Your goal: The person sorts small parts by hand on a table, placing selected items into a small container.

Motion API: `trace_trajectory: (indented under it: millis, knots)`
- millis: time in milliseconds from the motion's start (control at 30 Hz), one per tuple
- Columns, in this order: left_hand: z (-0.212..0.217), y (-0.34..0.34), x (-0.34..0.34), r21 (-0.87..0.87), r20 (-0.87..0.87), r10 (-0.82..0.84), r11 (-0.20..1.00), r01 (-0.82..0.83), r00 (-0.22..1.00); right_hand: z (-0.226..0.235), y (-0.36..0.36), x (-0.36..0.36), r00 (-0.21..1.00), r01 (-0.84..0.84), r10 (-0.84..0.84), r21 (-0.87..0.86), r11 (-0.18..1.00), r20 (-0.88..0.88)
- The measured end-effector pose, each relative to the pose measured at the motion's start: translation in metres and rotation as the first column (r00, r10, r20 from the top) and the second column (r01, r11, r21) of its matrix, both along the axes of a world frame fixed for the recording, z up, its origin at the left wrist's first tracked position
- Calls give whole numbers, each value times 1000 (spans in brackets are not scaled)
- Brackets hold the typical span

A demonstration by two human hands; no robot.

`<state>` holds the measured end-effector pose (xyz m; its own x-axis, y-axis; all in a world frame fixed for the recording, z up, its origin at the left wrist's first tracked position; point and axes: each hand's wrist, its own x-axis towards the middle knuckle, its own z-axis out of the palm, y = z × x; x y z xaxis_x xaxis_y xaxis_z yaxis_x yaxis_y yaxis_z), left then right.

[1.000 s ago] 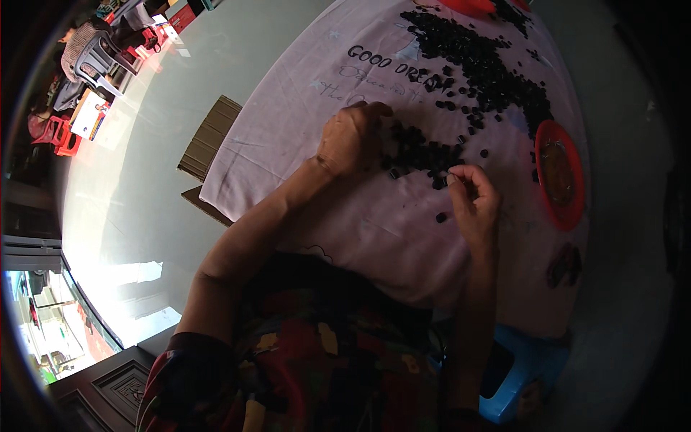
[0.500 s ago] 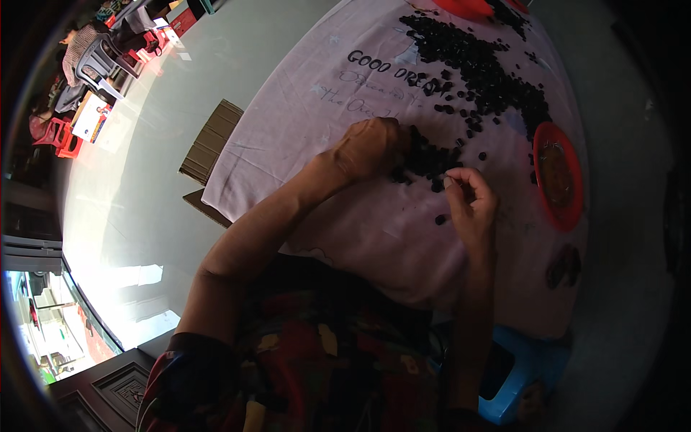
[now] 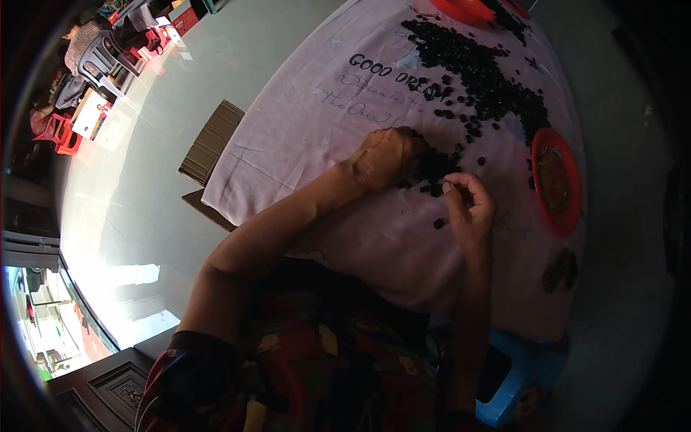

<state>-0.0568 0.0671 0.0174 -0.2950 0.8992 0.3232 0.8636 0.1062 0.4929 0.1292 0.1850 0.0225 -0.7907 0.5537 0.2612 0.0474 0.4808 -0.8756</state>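
Small black pieces (image 3: pixel 436 165), short and chunky, lie in a loose cluster on the pink printed cloth (image 3: pixel 288 108). My left hand (image 3: pixel 389 155) is curled closed at the cluster's left side, and its fingertips are hidden from view. On the right of the cluster, my right hand (image 3: pixel 471 205) pinches with thumb and forefinger at the near edge of the pieces. Whatever is between those fingertips is too small to make out. One single black piece (image 3: pixel 439 224) lies apart, just left of my right hand.
A large heap of black pieces (image 3: pixel 479 72) spreads across the far side. At the right edge stands a red dish (image 3: pixel 537 169) with small thin bits in it; another red dish (image 3: pixel 461 10) sits far off. A blue stool (image 3: pixel 504 389) and brown cardboard (image 3: pixel 210 142) flank the table.
My left hand has shifted slightly right and nearer to me along the cluster. My right hand has barely moved and keeps its pinch.
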Motion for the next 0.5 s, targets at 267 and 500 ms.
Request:
trace_trajectory:
  millis: [267,500]
  knots:
    - [3,-13,-3,144,285,-23,989,-19,958,1,0,1,999,1,-3,-49,999,-36]
    - [7,-27,-12,76,415,112,985,-157,903,2,-3,1,999,-13,10,-77,997,-30]
